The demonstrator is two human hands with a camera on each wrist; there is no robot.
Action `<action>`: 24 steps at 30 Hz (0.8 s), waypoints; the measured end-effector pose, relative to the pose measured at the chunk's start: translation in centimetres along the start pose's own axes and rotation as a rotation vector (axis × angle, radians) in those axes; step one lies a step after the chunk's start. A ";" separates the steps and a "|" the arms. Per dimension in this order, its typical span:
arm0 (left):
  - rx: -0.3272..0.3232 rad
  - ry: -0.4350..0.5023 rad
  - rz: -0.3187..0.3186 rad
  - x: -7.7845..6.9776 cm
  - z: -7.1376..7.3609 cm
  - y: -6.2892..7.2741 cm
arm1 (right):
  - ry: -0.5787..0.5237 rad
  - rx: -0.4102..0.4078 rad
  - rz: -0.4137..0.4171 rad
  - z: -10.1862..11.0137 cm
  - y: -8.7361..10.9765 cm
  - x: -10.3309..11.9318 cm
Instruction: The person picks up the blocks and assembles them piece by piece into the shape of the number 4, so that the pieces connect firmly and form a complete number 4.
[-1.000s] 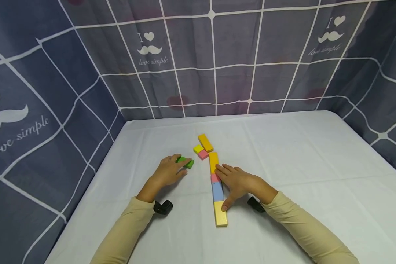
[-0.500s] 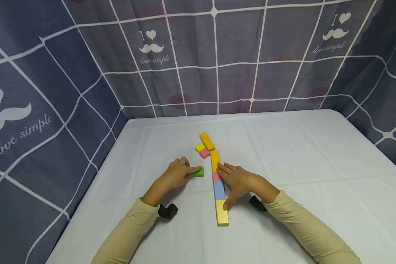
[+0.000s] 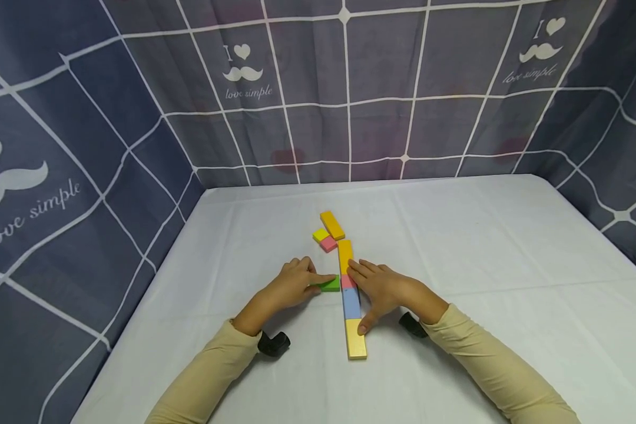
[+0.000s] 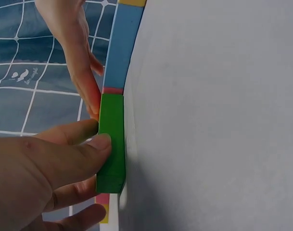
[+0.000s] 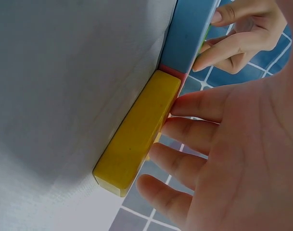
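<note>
My left hand (image 3: pixel 291 285) pinches a green wooden block (image 3: pixel 330 286) between thumb and index finger, low over the cloth. The block's right end lies right at the pink block (image 3: pixel 348 282) of a straight row. That row runs from an orange-yellow block (image 3: pixel 344 255) at the far end, through the pink and a blue block (image 3: pixel 352 304), to a pale yellow block (image 3: pixel 356 340) nearest me. Along the row's right side rests my right hand (image 3: pixel 386 288), fingers extended near the orange-yellow block and thumb at the pale yellow one. In the right wrist view its fingers look straight and spread.
Beyond the row, another orange-yellow block (image 3: pixel 332 225) lies slanted, with a small yellow block (image 3: pixel 320 235) and a pink block (image 3: pixel 328 244) beside it. White cloth (image 3: pixel 456 247) covers the table. Dark grid-patterned curtains (image 3: pixel 376 88) stand behind and at both sides.
My left hand has moved right and slightly nearer me with the green block, turning it crosswise until its end came up to the row. The right hand has stayed in place.
</note>
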State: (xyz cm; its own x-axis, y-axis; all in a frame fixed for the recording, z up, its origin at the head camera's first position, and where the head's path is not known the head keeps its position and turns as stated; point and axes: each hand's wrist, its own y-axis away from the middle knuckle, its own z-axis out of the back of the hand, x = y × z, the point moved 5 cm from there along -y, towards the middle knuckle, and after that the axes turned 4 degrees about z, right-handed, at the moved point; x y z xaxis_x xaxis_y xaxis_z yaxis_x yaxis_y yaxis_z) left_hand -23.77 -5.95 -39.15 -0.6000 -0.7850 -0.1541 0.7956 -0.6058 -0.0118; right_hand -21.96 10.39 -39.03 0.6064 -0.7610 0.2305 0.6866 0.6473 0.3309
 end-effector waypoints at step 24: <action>-0.027 -0.031 -0.042 -0.2 0.1 0.0 | 0.001 -0.009 0.010 0.2 -0.1 0.0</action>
State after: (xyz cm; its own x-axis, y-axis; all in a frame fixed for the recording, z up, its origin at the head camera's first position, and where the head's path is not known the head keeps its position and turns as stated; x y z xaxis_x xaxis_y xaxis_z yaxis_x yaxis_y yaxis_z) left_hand -23.67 -5.77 -39.05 -0.6348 -0.7629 -0.1225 0.7714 -0.6348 -0.0447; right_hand -22.10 10.34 -38.86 0.6139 -0.7542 0.2329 0.6837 0.6555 0.3206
